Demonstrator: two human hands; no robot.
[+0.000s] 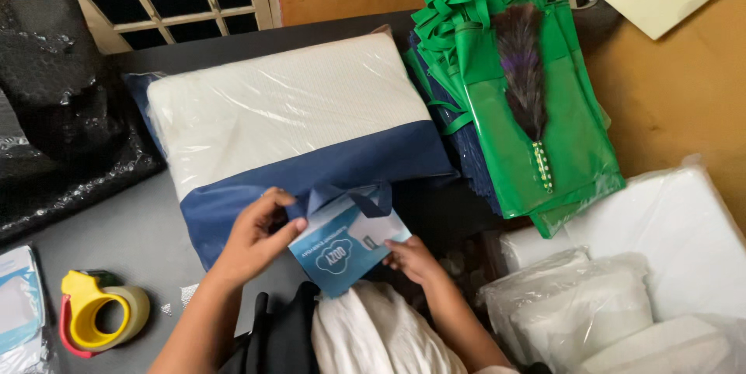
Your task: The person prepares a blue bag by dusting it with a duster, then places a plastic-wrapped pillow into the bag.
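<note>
Nearest you, your right hand pinches the lower right edge of the blue card, and your left hand pinches its upper left corner beside the dark strap loop. The card lies tilted between both hands, near the desk's front edge. Just beyond it, touching, I think, lies the wrapped pillow, long axis running left to right.

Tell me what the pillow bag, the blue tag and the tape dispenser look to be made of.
Pillow bag: clear glossy plastic film on top, judging by its wrinkles and glare, with a matte navy band that looks like fabric. Blue tag, held by the left hand and right hand: likely stiff printed card. Tape dispenser: smooth yellow and red moulded plastic, apparently.
</note>
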